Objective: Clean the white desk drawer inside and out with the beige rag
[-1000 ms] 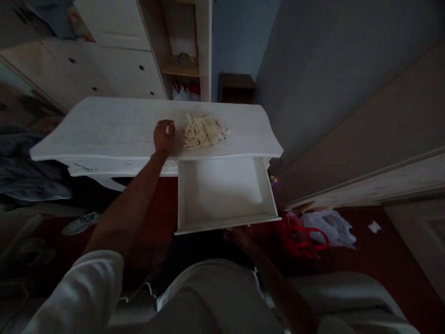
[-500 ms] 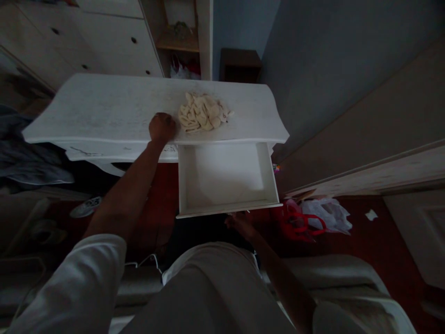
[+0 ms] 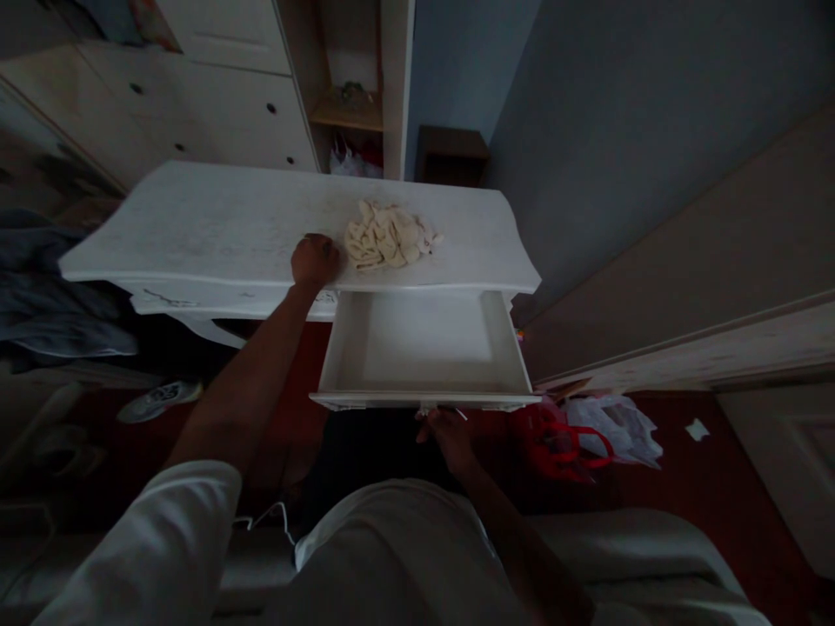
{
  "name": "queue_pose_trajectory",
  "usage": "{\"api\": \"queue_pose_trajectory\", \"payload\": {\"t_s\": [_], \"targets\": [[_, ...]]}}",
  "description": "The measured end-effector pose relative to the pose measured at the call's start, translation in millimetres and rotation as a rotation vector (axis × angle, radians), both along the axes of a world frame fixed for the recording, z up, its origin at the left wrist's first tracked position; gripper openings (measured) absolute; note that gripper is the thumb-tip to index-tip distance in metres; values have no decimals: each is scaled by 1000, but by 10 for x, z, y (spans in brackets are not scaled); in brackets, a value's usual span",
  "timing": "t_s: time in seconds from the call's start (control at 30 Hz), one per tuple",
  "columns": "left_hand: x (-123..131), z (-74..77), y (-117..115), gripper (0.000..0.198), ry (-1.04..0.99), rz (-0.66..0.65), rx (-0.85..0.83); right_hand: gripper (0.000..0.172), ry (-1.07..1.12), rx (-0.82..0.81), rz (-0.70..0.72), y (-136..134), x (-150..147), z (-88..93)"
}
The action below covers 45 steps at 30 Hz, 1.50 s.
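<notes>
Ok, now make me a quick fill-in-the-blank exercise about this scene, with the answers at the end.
1. From the wearer's view, the left hand rests on the white table just to the ____ of the crumpled cloth.
2. The right hand is at the front of the table's open ____.
3. The handled bag on the floor, beside the whitish plastic bag, is coloured ____.

Missing words: left; drawer; red.
</notes>
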State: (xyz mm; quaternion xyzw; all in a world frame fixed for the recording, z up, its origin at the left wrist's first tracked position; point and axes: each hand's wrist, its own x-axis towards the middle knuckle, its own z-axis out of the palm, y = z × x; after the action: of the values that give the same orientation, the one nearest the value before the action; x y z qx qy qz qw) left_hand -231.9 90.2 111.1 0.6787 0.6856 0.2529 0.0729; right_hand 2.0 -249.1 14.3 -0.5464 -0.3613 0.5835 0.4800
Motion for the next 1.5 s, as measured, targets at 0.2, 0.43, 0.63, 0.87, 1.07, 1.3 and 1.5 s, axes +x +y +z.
{"api": "queue_pose_trajectory", "payload": {"t_s": [0.2,0.43,0.63,0.87,1.07,1.3,1.5], "targets": [[2,13,-5,41,15,-10,10,56,4,30,-82,319,-7,43],[-10,19,-15,39,26,-22,31,54,-7,88,-144,607,143,-70],[-14,21,-26,37,4,-13,17,51,-34,98,-166,782,181,-162],[-31,4,-19,34,-1,-23,39,49,-62,100,-224,1166,96,-246],[-30,40,-45,32,19,-35,44,51,-61,170,-258,1598,53,-181],[-36,26,-35,31,5,-44,51,54,-25,156,-250,2001,73,-216],[-41,8,-34,28,8,-34,71,53,-47,149,-248,2096,98,-336]]}}
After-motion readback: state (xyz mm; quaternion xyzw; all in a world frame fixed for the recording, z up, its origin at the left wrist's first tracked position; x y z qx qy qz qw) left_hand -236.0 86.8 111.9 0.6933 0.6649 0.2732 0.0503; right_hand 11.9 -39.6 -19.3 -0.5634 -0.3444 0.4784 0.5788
